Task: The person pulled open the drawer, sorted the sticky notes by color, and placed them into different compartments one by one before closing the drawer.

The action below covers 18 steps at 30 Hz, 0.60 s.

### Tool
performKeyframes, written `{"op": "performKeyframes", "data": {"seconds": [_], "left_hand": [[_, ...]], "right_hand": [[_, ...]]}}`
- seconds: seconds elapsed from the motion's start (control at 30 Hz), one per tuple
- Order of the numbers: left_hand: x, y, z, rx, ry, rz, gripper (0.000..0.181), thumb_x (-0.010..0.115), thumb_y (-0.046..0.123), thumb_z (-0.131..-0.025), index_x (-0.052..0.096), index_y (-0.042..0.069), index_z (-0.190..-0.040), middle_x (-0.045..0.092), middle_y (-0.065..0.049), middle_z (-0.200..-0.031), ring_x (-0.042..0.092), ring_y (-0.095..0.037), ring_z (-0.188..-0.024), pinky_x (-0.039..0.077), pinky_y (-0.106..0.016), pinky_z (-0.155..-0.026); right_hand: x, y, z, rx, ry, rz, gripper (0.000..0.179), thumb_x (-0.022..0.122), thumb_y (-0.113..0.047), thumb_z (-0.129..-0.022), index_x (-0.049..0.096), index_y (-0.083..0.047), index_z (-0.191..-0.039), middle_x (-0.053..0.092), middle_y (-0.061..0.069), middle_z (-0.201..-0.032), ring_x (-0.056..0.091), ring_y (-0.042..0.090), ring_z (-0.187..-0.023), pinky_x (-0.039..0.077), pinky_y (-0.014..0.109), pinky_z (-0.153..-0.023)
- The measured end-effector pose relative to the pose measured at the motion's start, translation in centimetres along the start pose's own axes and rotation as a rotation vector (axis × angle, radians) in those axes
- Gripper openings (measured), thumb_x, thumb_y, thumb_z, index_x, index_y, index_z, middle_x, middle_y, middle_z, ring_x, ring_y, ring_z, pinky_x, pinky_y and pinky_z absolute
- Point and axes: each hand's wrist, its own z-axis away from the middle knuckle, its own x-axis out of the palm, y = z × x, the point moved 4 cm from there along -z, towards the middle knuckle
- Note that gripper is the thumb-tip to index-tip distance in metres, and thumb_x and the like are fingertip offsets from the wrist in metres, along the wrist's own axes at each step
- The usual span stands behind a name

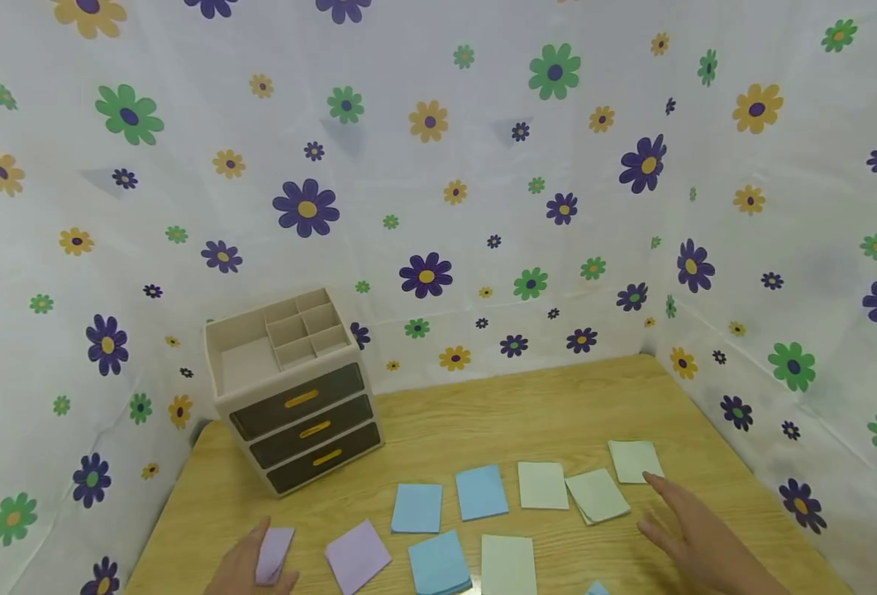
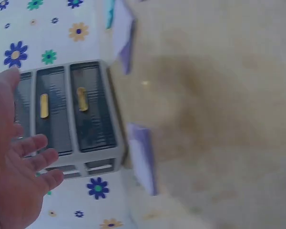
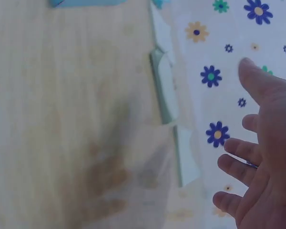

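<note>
Folded squares that look like thin cloths lie on the table in purple, blue and pale green. My left hand is at the front left, over the nearer edge of a small purple folded cloth. In the left wrist view that hand has spread fingers and holds nothing. A second purple cloth lies to its right. My right hand hovers at the right, its fingertips near a green folded cloth. The right wrist view shows this hand with loose fingers, apart from the green cloths.
A cream organizer with dark drawers and a compartmented top stands at the back left. Three blue cloths and several green ones lie mid-table. A small blue corner shows at the front. Flowered sheeting encloses the wooden table.
</note>
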Motion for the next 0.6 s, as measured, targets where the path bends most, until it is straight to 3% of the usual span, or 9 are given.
{"op": "performKeyframes", "data": {"seconds": [0.1,0.2,0.27,0.33,0.37,0.47,0.6], "left_hand": [[-3.1,0.6,-2.5,-0.160,-0.049,0.052,0.070,0.065,0.033,-0.091,0.036,-0.013,-0.135,0.050,-0.034,-0.124,0.053,-0.048,-0.106,0.043,-0.061,-0.084],[-6.1,0.5,-4.9,-0.236,0.064,0.089,0.063,0.056,0.031,-0.098,0.032,-0.009,-0.140,0.046,-0.031,-0.129,0.050,-0.042,-0.108,0.041,-0.058,-0.084],[-7.7,0.1,-6.8,-0.260,0.162,0.107,0.060,0.056,0.027,-0.097,0.033,-0.008,-0.140,0.047,-0.029,-0.126,0.051,-0.037,-0.099,0.043,-0.048,-0.083],[-9.1,-0.6,-8.7,-0.288,0.240,0.155,0.057,0.057,0.023,-0.096,0.034,-0.009,-0.138,0.046,-0.027,-0.124,0.049,-0.036,-0.102,0.040,-0.038,-0.083],[-9.7,-1.0,-9.7,-0.314,0.253,0.177,0.057,0.056,0.023,-0.097,0.033,-0.009,-0.139,0.046,-0.027,-0.124,0.048,-0.035,-0.102,0.039,-0.034,-0.082],[-11.0,-2.2,-12.5,-0.398,0.239,0.256,0.064,0.052,0.030,-0.098,0.026,-0.010,-0.142,0.041,-0.030,-0.129,0.044,-0.040,-0.113,0.039,-0.038,-0.090],[-11.1,-4.1,-15.4,-0.520,0.092,0.410,0.083,0.044,0.045,-0.099,0.006,-0.009,-0.148,0.027,-0.036,-0.142,0.032,-0.049,-0.128,0.033,-0.061,-0.100]], "right_hand": [[-0.6,-1.1,-1.0,-0.013,0.032,-0.070,0.059,0.058,-0.038,-0.097,0.042,-0.002,-0.142,0.049,0.023,-0.137,0.048,0.044,-0.122,0.041,0.060,-0.094],[-1.2,-2.2,-2.1,-0.024,0.017,-0.146,0.058,0.054,-0.039,-0.098,0.041,-0.004,-0.143,0.049,0.021,-0.138,0.048,0.041,-0.124,0.042,0.059,-0.093],[-1.5,-2.9,-2.8,-0.033,-0.004,-0.171,0.058,0.052,-0.040,-0.099,0.040,-0.005,-0.144,0.049,0.020,-0.138,0.048,0.040,-0.124,0.044,0.059,-0.091],[-1.6,-3.4,-3.2,-0.042,-0.025,-0.193,0.058,0.051,-0.039,-0.099,0.040,-0.005,-0.144,0.049,0.020,-0.138,0.048,0.040,-0.124,0.046,0.058,-0.089],[-1.7,-3.5,-3.4,-0.046,-0.036,-0.199,0.057,0.051,-0.039,-0.100,0.040,-0.004,-0.144,0.049,0.019,-0.138,0.048,0.040,-0.124,0.046,0.058,-0.089],[-1.5,-3.6,-3.7,-0.052,-0.067,-0.219,0.057,0.050,-0.038,-0.100,0.040,-0.003,-0.144,0.048,0.020,-0.139,0.047,0.040,-0.124,0.045,0.058,-0.090],[-1.2,-3.6,-3.7,-0.055,-0.082,-0.219,0.057,0.049,-0.040,-0.100,0.041,-0.003,-0.143,0.046,0.021,-0.141,0.047,0.038,-0.125,0.044,0.057,-0.092]]}}
